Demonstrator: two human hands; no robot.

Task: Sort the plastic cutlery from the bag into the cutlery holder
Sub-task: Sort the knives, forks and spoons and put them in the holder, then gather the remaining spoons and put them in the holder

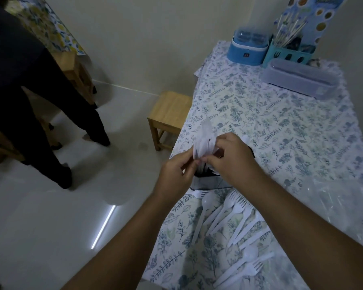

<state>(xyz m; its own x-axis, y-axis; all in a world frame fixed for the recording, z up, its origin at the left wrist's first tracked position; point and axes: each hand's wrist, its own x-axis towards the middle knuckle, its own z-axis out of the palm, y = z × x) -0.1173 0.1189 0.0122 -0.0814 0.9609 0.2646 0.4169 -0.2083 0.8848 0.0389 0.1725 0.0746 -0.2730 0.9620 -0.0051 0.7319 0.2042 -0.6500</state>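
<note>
Head view shows the left hand (pixel 176 174) and right hand (pixel 233 160) together above the dark cutlery holder (pixel 210 181) at the worktop (pixel 291 126) edge, fingers of both pinching a small bunch of white plastic cutlery (pixel 205 141). The step looks like dropping this bunch in; next it must be lowered upright into one compartment. More thin white forks and spoons (pixel 235 222) lie loose nearby, beside the clear bag (pixel 340 201).

A single wide view is taken from head height, angled forward and down, close over the near table (pixel 302 126) corner.
</note>
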